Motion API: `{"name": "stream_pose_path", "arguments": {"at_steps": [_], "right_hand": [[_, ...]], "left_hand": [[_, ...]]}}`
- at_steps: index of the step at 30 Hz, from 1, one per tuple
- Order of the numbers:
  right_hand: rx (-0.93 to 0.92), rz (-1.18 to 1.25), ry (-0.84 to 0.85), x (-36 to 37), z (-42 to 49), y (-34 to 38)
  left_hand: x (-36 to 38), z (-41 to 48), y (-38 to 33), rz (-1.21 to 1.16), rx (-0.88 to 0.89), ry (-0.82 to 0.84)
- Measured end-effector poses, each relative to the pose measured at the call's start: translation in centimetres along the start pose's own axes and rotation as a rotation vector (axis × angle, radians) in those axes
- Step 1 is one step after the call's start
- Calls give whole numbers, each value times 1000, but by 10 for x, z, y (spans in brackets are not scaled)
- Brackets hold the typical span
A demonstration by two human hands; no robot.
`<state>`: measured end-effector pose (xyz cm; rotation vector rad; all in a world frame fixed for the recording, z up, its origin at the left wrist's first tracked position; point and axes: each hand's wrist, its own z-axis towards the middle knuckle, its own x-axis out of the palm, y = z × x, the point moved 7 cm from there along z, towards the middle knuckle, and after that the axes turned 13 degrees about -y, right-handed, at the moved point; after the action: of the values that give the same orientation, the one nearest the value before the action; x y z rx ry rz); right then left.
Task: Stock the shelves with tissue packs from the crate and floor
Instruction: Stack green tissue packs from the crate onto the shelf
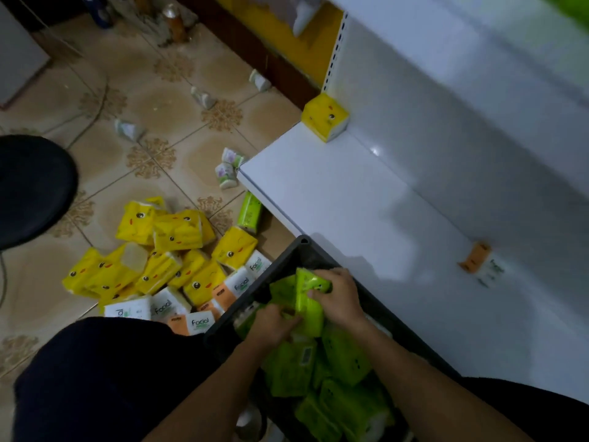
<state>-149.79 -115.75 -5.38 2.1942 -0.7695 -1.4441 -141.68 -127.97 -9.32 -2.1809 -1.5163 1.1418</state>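
A black crate (288, 253) next to the shelf holds several green tissue packs (344, 362). My right hand (339, 298) grips the top of one upright green pack (307, 306), and my left hand (275, 325) grips the same pack lower down on its left side. The white bottom shelf (334, 199) carries one yellow pack (325, 118) at its far left corner and one orange-and-white pack (481, 261) against the back panel. On the floor lie several yellow packs (178, 232) and white-and-orange "Facial" packs (197, 322).
A single green pack (250, 213) leans by the shelf's front corner. Small white packs (228, 170) are scattered over the tiled floor. A black round stool (32, 189) stands at the left. Bottles (173, 22) stand at the far wall. My dark-clothed knee (105, 378) is at bottom left.
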Motion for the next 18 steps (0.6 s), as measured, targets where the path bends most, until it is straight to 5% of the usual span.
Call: {"name": "stream_pose_path", "arguments": {"at_steps": [5,11,18], "right_hand": [[-213,-20,26,-61,-25,78],[-546,-34,-117,-119,-68,197],[-679,24,-440,-176,-122,256]], "left_hand": [[-76,-32,-83,-53,377,-240],[-165,-86,-160,50,759,-307],[-259,-161,-195,-453,780,-632]]}}
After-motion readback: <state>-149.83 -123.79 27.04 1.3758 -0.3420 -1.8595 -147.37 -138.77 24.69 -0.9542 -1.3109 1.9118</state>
